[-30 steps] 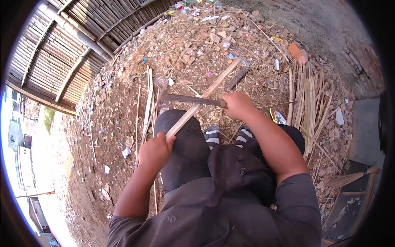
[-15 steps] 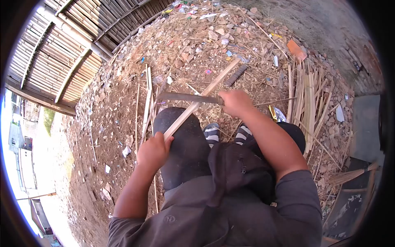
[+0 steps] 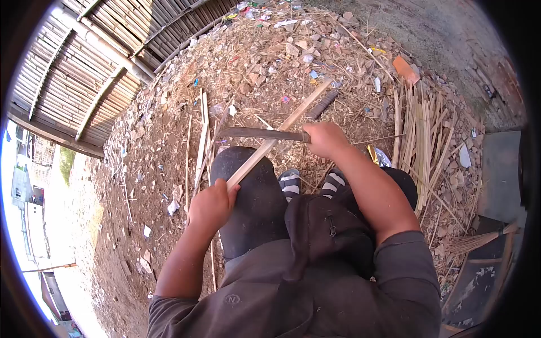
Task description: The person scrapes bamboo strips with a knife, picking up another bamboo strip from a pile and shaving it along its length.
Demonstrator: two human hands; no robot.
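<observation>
My left hand [image 3: 212,205] is closed around the lower end of a pale split bamboo strip [image 3: 300,111], which slants up and away to the right over my left knee. In my right hand [image 3: 326,139] is the handle of a machete [image 3: 262,133]; the fingers wrap round it. Its dark blade points left and lies across the strip near the strip's middle. The curved tip reaches past the strip to the left. A dark ridged rod-like piece [image 3: 324,103] lies on the ground close to the strip's far end.
A pile of split bamboo strips [image 3: 421,141] lies to my right. More strips [image 3: 202,141] lie on the left. Stones and litter cover the dirt, with a brick [image 3: 406,70] at the upper right. A bamboo wall [image 3: 79,67] stands at upper left; a grey panel [image 3: 501,174] is far right.
The strip and my left hand have shifted very slightly up and to the right. My right hand and the machete have moved slightly to the right, with the blade still across the strip.
</observation>
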